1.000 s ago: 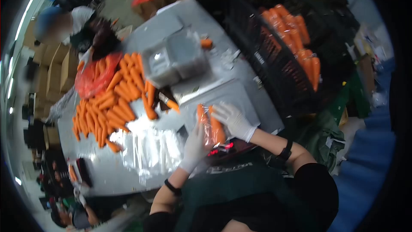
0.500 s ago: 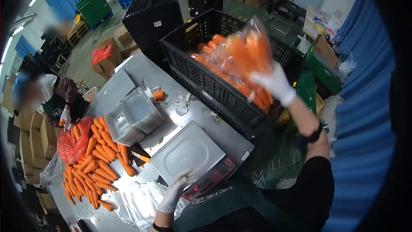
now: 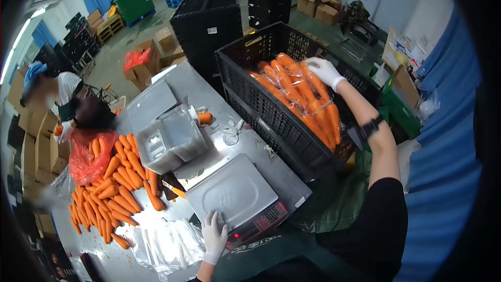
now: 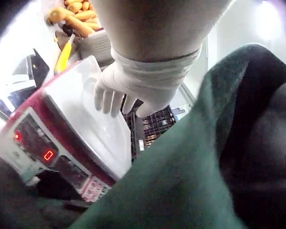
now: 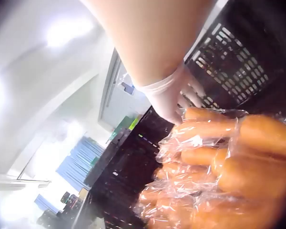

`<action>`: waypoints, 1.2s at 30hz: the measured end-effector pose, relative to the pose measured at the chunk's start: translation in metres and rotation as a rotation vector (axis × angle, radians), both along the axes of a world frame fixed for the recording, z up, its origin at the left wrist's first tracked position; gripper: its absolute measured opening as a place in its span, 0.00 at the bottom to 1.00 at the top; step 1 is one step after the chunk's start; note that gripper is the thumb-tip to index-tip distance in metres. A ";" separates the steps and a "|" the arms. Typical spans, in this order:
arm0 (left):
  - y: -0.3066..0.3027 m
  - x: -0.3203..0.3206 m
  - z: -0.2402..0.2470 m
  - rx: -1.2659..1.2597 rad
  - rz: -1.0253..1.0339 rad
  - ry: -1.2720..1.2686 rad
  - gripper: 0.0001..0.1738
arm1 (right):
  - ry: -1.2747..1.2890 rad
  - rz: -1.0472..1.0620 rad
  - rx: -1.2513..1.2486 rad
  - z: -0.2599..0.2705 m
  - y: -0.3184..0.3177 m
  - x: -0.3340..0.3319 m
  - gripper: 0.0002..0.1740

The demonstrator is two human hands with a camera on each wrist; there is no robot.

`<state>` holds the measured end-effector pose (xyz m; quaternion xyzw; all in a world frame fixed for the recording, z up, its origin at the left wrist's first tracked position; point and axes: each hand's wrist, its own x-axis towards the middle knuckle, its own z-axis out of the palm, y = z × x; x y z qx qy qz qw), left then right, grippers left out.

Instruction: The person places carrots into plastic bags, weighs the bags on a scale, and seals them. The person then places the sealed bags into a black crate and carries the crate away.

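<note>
My gloved right hand (image 3: 324, 71) is at the far end of the clear-bagged carrots (image 3: 308, 86) in the black crate. In the right wrist view its fingers (image 5: 193, 90) spread loosely above the bags, thumb right beside the nearest carrots (image 5: 207, 128). The gloved left hand (image 3: 214, 235) lies at the near edge of the scale's metal plate (image 3: 232, 190), fingers relaxed and holding nothing. From the left wrist, the scale's red display (image 4: 48, 155) reads 0, and the left hand (image 4: 138, 88) hangs over the plate.
Loose carrots (image 3: 107, 198) pile on the metal table's left, beside a red plastic bag (image 3: 94, 164) and clear plastic bags (image 3: 167, 243). Plastic tubs (image 3: 172, 138) stand behind the scale. The black crate's wall (image 3: 266, 130) rises along the table's right. Another person (image 3: 78, 99) works at far left.
Both hands were around a bag of carrots at the scale. The right hand carried it over to the crate, lowered it among the others and let go. The left hand stayed by the scale.
</note>
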<state>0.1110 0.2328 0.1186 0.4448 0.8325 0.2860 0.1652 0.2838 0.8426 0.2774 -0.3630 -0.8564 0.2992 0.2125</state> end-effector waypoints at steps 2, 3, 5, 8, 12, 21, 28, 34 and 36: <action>0.002 0.006 -0.007 -0.034 -0.068 0.099 0.37 | 0.414 0.152 0.005 0.048 -0.101 -0.032 0.14; 0.003 0.008 -0.013 -0.076 -0.099 0.134 0.39 | 0.402 0.274 -0.009 0.074 -0.169 -0.038 0.13; 0.003 0.010 -0.029 -0.095 -0.132 0.155 0.42 | 0.296 0.706 0.158 0.076 -0.269 -0.045 0.18; 0.010 -0.001 -0.039 -0.014 -0.161 0.132 0.40 | 0.129 1.118 -0.036 0.017 -0.386 -0.084 0.20; -0.004 -0.030 -0.041 0.094 -0.349 -0.037 0.26 | -0.342 0.746 0.236 -0.136 -0.450 -0.158 0.30; -0.206 -0.232 -0.076 0.241 0.755 -0.439 0.30 | -0.230 0.601 0.301 -0.187 -0.484 -0.147 0.29; -0.133 -0.357 -0.094 -0.075 1.014 -0.017 0.58 | -0.221 0.412 0.289 -0.186 -0.503 -0.154 0.22; -0.122 -0.369 -0.088 -0.332 1.085 0.074 0.62 | -0.331 0.378 0.286 -0.194 -0.521 -0.147 0.36; -0.136 -0.376 -0.070 -0.329 1.038 -0.022 0.62 | -0.308 0.381 0.326 -0.199 -0.520 -0.146 0.36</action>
